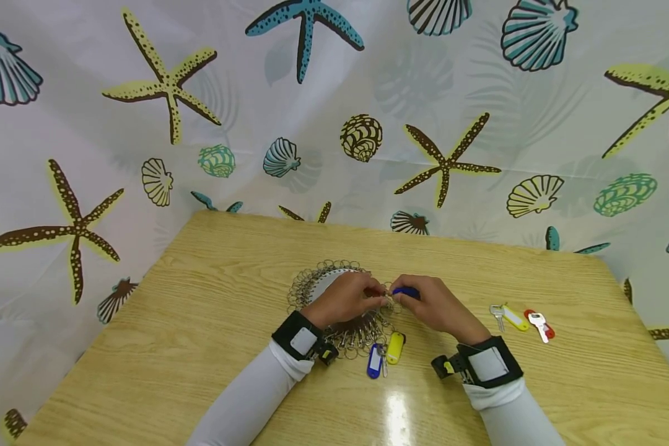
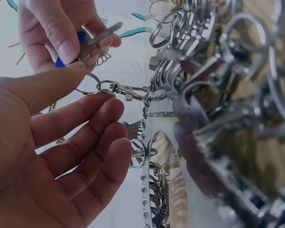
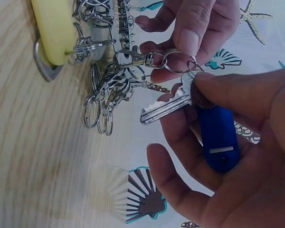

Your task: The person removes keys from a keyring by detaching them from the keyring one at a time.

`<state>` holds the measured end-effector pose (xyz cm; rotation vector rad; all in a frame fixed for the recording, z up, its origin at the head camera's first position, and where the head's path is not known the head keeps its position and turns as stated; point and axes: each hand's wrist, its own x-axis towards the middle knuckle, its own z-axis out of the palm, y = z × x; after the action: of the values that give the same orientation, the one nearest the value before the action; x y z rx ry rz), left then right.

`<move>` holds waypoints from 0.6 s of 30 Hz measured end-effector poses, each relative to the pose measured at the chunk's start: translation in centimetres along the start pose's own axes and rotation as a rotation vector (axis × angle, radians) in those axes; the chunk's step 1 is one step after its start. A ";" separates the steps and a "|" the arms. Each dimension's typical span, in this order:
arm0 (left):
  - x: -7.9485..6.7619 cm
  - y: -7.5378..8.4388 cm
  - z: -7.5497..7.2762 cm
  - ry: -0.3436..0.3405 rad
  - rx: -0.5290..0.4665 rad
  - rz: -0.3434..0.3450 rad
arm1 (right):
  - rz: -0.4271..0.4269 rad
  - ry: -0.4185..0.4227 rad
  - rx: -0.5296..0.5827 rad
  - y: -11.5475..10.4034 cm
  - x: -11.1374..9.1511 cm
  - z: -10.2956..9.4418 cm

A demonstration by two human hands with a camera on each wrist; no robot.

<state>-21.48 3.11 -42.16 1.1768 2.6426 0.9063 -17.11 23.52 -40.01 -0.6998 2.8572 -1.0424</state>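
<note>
In the left wrist view my left hand (image 2: 71, 137) pinches a metal split ring (image 2: 89, 83) between thumb and index finger. That ring hangs on a swivel clasp (image 3: 135, 58), which is hooked to the rim of a round display rack (image 1: 319, 286) crowded with clasps and rings. My right hand (image 1: 432, 302) pinches a silver key (image 3: 168, 107) near its head, where a small ring joins it to a blue key tag (image 3: 219, 138). The tag lies against the fingers of the right hand. Both hands meet at the rack's right side, fingertips close together at the ring.
In front of the rack lie a blue tag (image 1: 374, 361) with keys and a yellow tag (image 1: 395, 347). Farther right are a key (image 1: 498, 314), another yellow tag (image 1: 515, 317), and a key (image 1: 538, 324) over a red tag. A patterned curtain (image 1: 334, 186) borders the wooden table (image 1: 201, 347).
</note>
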 end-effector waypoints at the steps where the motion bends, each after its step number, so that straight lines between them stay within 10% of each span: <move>1: 0.0 0.0 0.0 -0.001 -0.006 -0.002 | -0.003 -0.001 -0.002 0.0 0.0 0.0; 18: -0.2 -0.2 -0.1 0.026 0.004 0.049 | 0.022 0.004 -0.044 -0.1 0.0 0.2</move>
<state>-21.54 2.80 -42.19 1.2437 2.6481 0.9319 -17.02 23.35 -40.08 -0.6678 2.8929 -0.9821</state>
